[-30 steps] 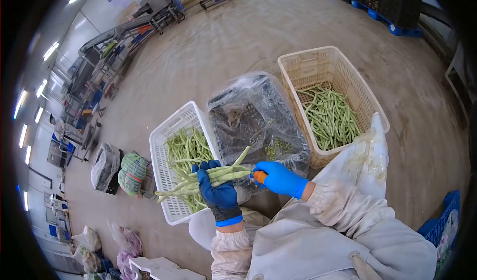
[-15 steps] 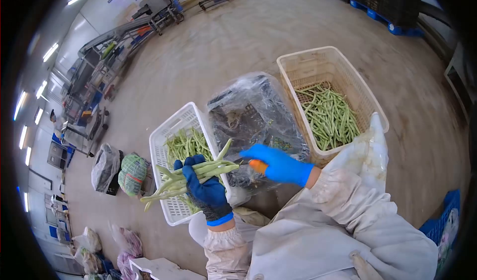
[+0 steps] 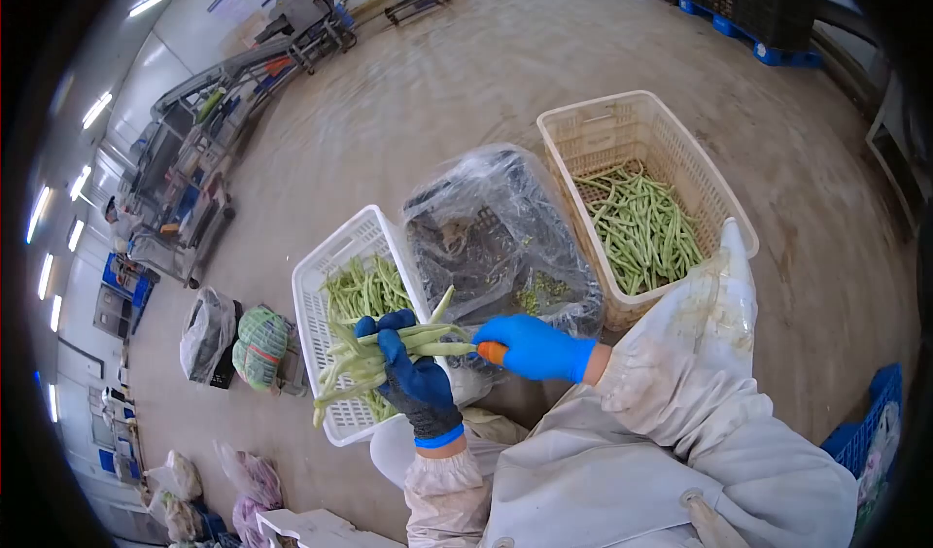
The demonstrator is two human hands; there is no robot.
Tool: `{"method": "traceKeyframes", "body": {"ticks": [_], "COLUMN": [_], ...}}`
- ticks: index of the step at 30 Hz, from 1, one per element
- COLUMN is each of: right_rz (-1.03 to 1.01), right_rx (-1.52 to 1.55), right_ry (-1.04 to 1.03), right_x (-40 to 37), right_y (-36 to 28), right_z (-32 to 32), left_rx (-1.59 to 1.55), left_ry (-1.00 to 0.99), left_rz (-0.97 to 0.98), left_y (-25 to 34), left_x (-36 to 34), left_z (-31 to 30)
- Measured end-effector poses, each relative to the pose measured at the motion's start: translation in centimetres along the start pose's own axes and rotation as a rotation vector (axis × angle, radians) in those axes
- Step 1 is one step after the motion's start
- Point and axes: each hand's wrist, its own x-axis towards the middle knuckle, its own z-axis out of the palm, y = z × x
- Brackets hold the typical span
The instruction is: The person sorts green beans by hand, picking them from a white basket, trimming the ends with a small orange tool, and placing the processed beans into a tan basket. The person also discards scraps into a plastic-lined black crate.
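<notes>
My left hand [image 3: 420, 383], in a dark blue coated glove, is closed around a bunch of green beans [image 3: 355, 365], above the white basket. The beans stick out on both sides of the fist. My right hand [image 3: 539, 347], in a bright blue glove, grips a small knife by its orange handle [image 3: 493, 353]. Its fingers are right at the bean tips, and the blade is hardly visible there. More green beans lie in the white basket [image 3: 309, 286] under my left hand. Cut green bits [image 3: 544, 293] lie on the plastic-lined black crate [image 3: 457, 198] between the baskets.
A cream basket [image 3: 714, 174] with many green beans [image 3: 646, 232] stands at the right. On the floor at the left are a green net sack [image 3: 260, 346] and a bagged crate [image 3: 207, 329]. A conveyor machine [image 3: 209, 91] stands farther back; a blue crate [image 3: 865, 422] is at lower right.
My right hand has moved slightly down, and its fingers are now against the bean tips. My left hand has shifted a little right with the bunch. More green bits show on the plastic.
</notes>
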Motion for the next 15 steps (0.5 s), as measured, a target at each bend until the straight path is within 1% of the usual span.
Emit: {"method": "traceKeyframes", "body": {"ticks": [1, 3, 4, 5, 6, 7, 8, 9, 11, 12, 13, 14, 15], "right_rz": [0.000, 0.093, 0.096, 0.138, 0.178, 0.295, 0.404, 0.400, -0.042, -0.041, -0.169, -0.293, -0.291], "right_rx": [-0.001, -0.076, -0.075, -0.026, 0.024, 0.035, 0.043, 0.039, -0.313, -0.311, -0.218, -0.126, -0.126], "right_ry": [0.004, 0.300, 0.304, 0.390, 0.477, 0.462, 0.446, 0.445, 0.649, 0.653, 0.592, 0.528, 0.534], "right_x": [0.0, 0.0, 0.3, 0.9, 1.4, 1.0, 0.8, 1.1, 0.5, 0.8, 1.3, 1.6, 1.7], "right_y": [-0.1, 0.3, 1.5, 3.8, 5.7, 8.0, 9.4, 10.4, 11.2, 10.1, 7.6, 5.4, 3.7], "right_z": [0.6, 1.9, 2.3, 2.9, 3.3, 2.1, 0.0, -0.7, -1.6, -2.0, -2.6, -3.3, -4.0], "left_rx": [0.044, 0.089, 0.137, 0.136, 0.140, 0.144, -0.049, -0.132, -0.244, -0.424, -0.421, -0.504, -0.589], "left_ry": [-0.001, -0.009, -0.014, -0.017, 0.000, 0.008, 0.051, 0.037, 0.027, 0.044, 0.037, -0.036, -0.106], "left_rz": [0.019, 0.023, 0.028, 0.028, 0.078, 0.128, 0.124, 0.045, -0.099, -0.177, -0.176, -0.214, -0.253], "left_y": [0.1, -0.1, 0.0, 0.1, 0.3, 0.5, 1.1, 2.2, 2.6, 2.7, 2.3, 1.2, 0.3], "left_x": [-0.3, -1.1, -1.4, -1.5, -1.6, -1.4, -0.6, -0.2, 0.9, 1.2, 1.6, 2.0, 2.2], "left_z": [0.4, 1.0, 1.2, 1.2, 1.0, 0.8, 0.7, 0.5, -0.4, -0.3, -0.9, -2.1, -2.9]}}
